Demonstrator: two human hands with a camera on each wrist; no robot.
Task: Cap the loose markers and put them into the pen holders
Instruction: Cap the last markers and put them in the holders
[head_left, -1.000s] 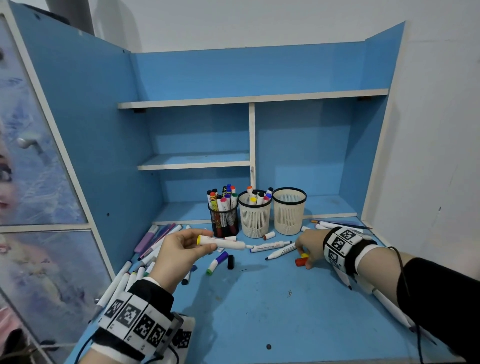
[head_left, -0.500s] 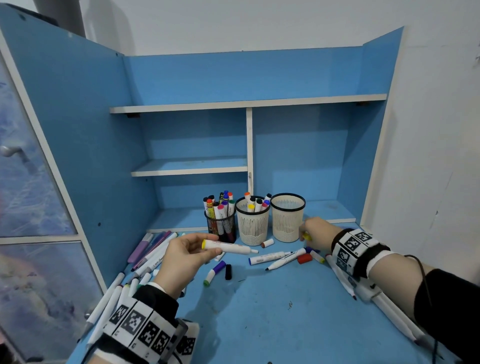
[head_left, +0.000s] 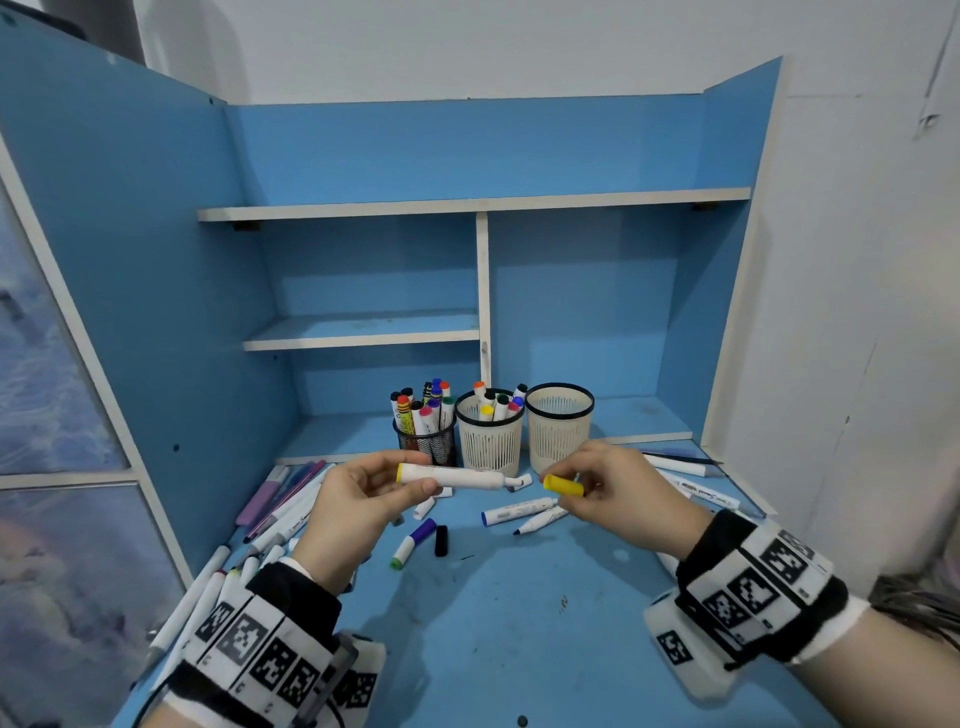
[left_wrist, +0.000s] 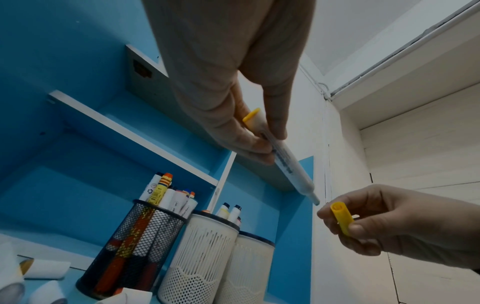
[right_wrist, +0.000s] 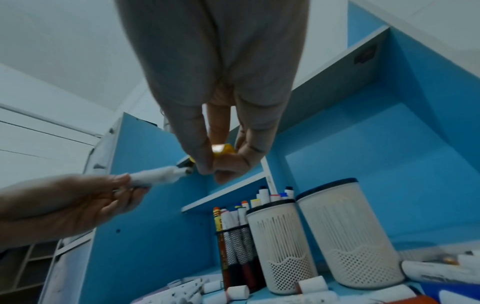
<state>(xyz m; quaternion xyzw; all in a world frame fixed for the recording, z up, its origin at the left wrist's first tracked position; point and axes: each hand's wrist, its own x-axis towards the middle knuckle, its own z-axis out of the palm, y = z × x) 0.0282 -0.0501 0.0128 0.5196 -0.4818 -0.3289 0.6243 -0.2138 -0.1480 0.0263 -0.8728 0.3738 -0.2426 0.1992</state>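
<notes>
My left hand (head_left: 363, 493) grips a white marker (head_left: 457, 477) with a yellow end, held level above the desk, its bare tip pointing right. My right hand (head_left: 608, 488) pinches a yellow cap (head_left: 562, 486) a short way from that tip, open end toward it. In the left wrist view the marker (left_wrist: 285, 164) slants down toward the cap (left_wrist: 341, 219). In the right wrist view the cap (right_wrist: 222, 151) sits between thumb and fingers. Behind stand a black mesh holder (head_left: 427, 441) and a white holder (head_left: 491, 436), both with markers, and another white holder (head_left: 560, 428) with no markers showing above its rim.
Several loose markers lie on the blue desk (head_left: 509, 623): a pile along the left wall (head_left: 280, 514), a purple-capped one (head_left: 413, 543), a black cap (head_left: 441, 540), two uncapped ones (head_left: 524, 512) under my hands, more at the right (head_left: 696, 483). Shelves rise behind.
My right hand picked the yellow cap up off the desk near the right holder and brought it left toward the marker tip. The left hand kept the marker held level.
</notes>
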